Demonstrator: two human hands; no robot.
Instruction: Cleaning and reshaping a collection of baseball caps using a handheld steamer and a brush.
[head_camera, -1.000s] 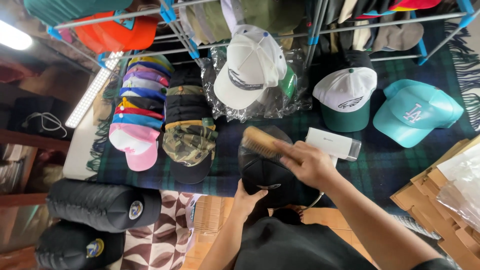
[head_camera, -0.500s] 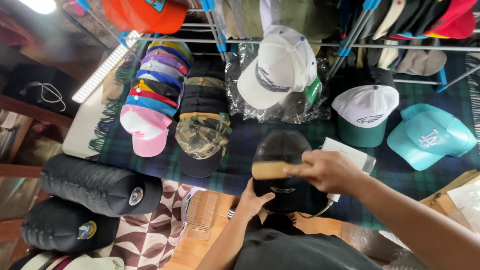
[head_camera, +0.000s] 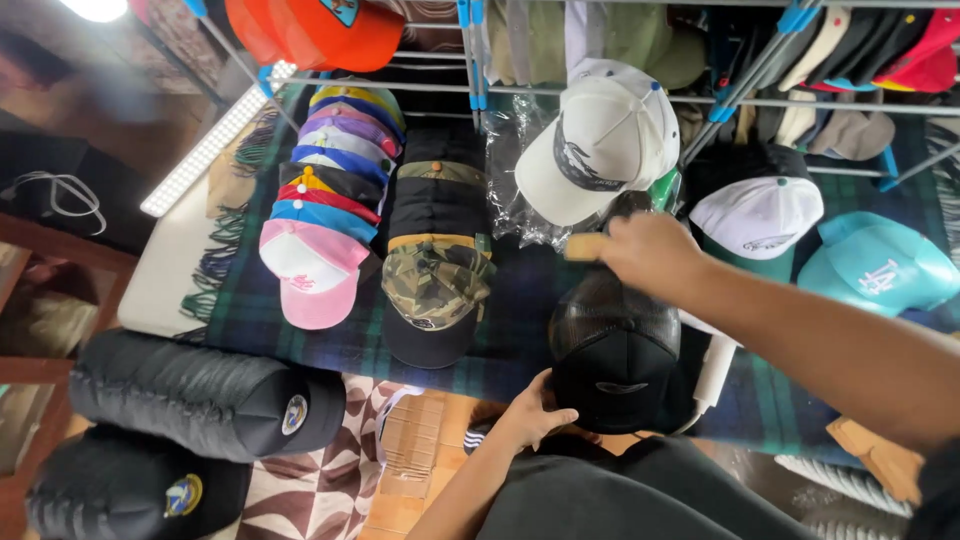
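A black cap (head_camera: 615, 365) sits at the near edge of the plaid blanket (head_camera: 245, 310), its brim pinched by the left hand (head_camera: 535, 412). The right hand (head_camera: 650, 250) is closed round a wooden brush (head_camera: 585, 246) above its mesh back. A camouflage cap (head_camera: 435, 285) and pink cap (head_camera: 312, 272) lie left; a white cap (head_camera: 600, 140) rests on crinkled clear plastic bags (head_camera: 515, 195) behind.

Single head view looked steeply down, close over the plaid table (head_camera: 300, 310); cap rack (head_camera: 620, 95) at 12 o'clock (no second view).
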